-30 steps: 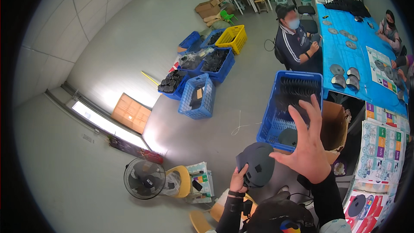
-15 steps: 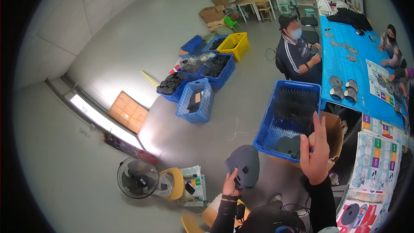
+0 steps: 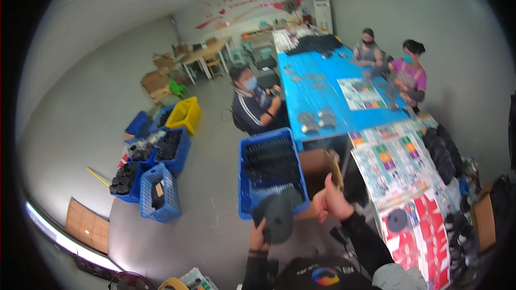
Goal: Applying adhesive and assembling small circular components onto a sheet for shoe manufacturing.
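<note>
My left hand [image 3: 259, 237] grips the edge of a rounded, dark grey, curved piece [image 3: 278, 216], which is blurred; I cannot make out its exact kind. It overlaps the near edge of a blue plastic crate [image 3: 245, 182] in my view. Rows of thin black pieces [image 3: 270, 160] stand inside the crate. To the right, my right hand [image 3: 334, 203] is open and holds nothing, with its thumb raised. It appears in front of a cardboard box [image 3: 317, 164] beside the crate.
A long table with a blue cover [image 3: 317, 96] carries grey rounded pieces [image 3: 326, 120]. Seated on its left is a masked person [image 3: 252, 99]; other people work across it. Printed sheets [image 3: 395, 164] lie at right. Blue and yellow crates [image 3: 185, 114] stand on the left floor.
My view has swung right and up, bringing more of the table and people into sight. The grey piece now overlaps the crate. My right hand has dropped from its raised, spread-finger pose.
</note>
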